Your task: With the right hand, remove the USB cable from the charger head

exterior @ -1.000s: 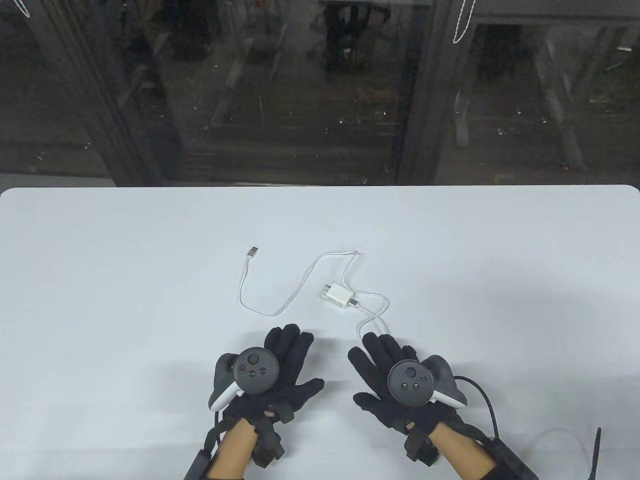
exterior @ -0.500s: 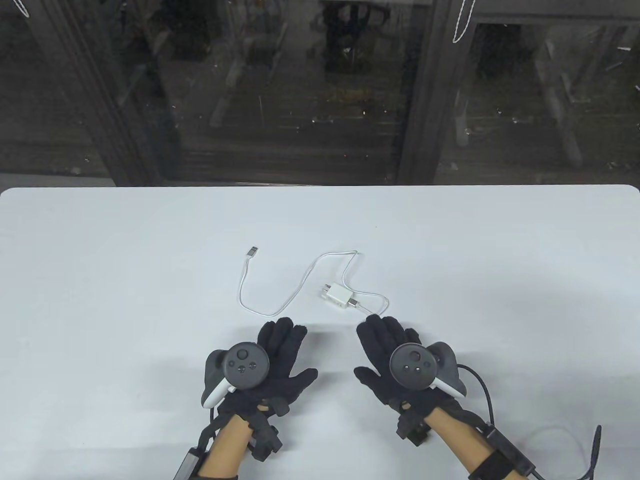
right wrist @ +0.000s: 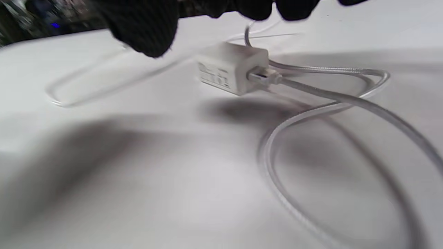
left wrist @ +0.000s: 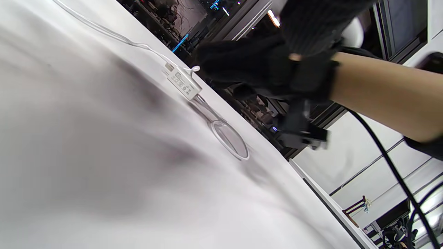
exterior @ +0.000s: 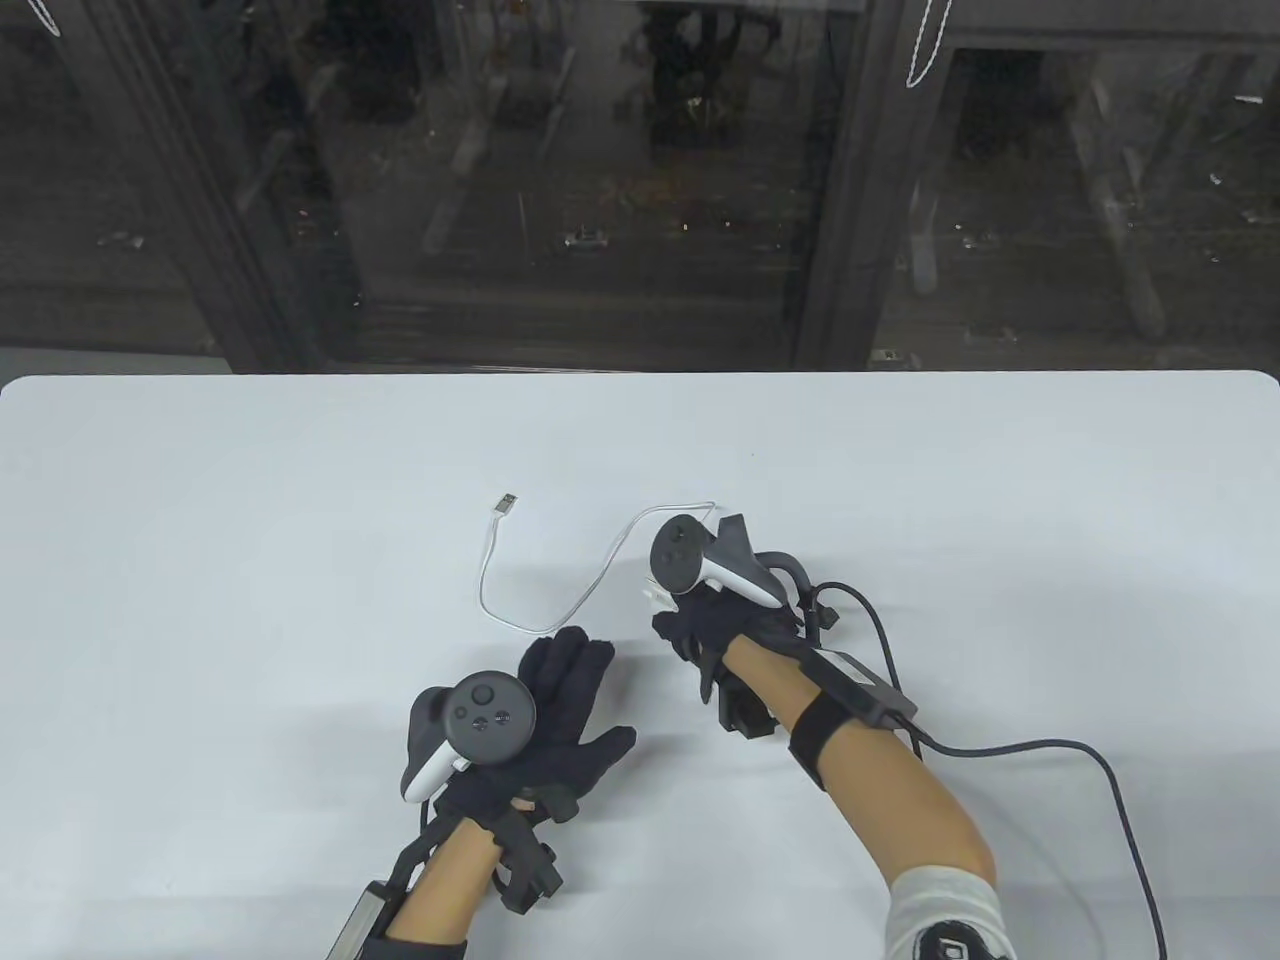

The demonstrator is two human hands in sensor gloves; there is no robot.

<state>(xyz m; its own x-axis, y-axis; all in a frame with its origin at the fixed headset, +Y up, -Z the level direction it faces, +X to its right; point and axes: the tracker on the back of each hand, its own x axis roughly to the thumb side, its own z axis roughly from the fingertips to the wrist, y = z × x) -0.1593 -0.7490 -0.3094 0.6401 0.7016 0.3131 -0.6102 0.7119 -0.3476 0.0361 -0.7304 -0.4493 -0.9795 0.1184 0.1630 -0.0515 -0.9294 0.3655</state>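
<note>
A white charger head (right wrist: 232,67) lies on the white table (exterior: 200,550) with the white USB cable's plug (right wrist: 264,76) seated in its port. The cable (right wrist: 328,100) loops beside it. In the table view my right hand (exterior: 680,625) covers the charger, and only a white corner (exterior: 655,598) shows. In the right wrist view my fingers (right wrist: 142,27) hang open just above the charger, touching nothing. The left wrist view shows the charger (left wrist: 183,83) under my right hand (left wrist: 242,65). My left hand (exterior: 560,690) rests flat and empty to the charger's near left.
The cable (exterior: 520,620) runs left in a loop to its free USB plug (exterior: 507,503) further back. The black glove cord (exterior: 1050,745) trails from my right forearm to the bottom right. The table's far edge (exterior: 640,376) lies well beyond.
My right hand has moved forward and left from the near table and turned over the charger, now covering it. My left hand has barely moved.
</note>
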